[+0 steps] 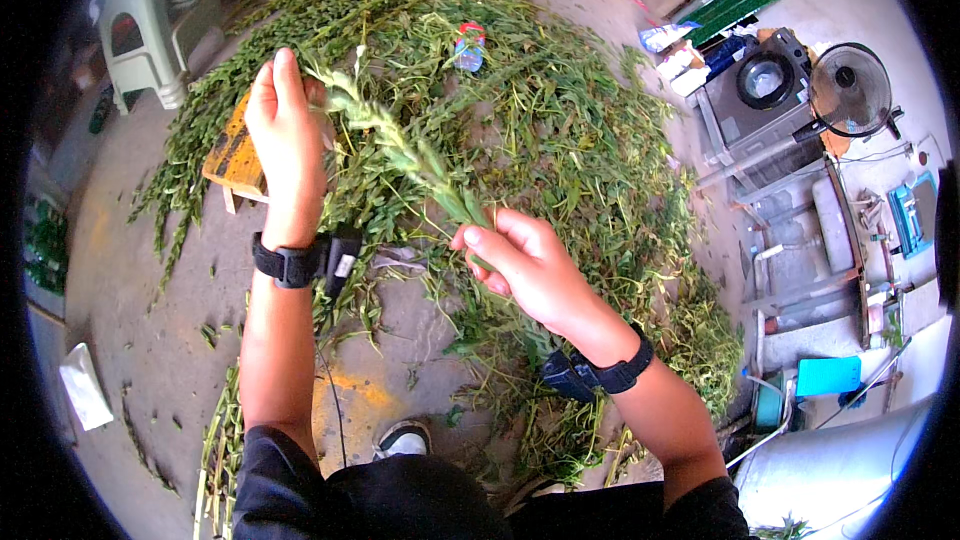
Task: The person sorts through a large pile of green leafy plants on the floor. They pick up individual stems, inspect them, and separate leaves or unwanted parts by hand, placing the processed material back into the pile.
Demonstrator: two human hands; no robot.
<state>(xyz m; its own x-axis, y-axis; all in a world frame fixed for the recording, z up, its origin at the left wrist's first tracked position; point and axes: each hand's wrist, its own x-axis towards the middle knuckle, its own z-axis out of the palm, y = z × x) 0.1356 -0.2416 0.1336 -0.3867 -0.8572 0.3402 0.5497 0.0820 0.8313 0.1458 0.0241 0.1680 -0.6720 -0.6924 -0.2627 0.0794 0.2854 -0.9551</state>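
My right hand [525, 262] pinches the thick lower end of a green stalk set with pods [409, 154], which looks like sesame. The stalk slants up and left across the view. At its thin tip is my left hand [285, 109], raised with the thumb pointing up. Its fingers are partly hidden and blurred, so whether they grip the tip is unclear. Below both hands spreads a wide layer of cut leaves and stems [555, 157] on the concrete floor. Longer podded stalks [300, 37] lie piled beyond my left hand.
A low yellow wooden stool [236, 154] stands beside my left hand, and a pale plastic stool [146, 30] behind it. A plastic bottle [469, 52] lies among the leaves. Along the right are a fan [847, 86], a washing machine [757, 94] and a metal cylinder [832, 465]. Bare stems [221, 450] lie lower left.
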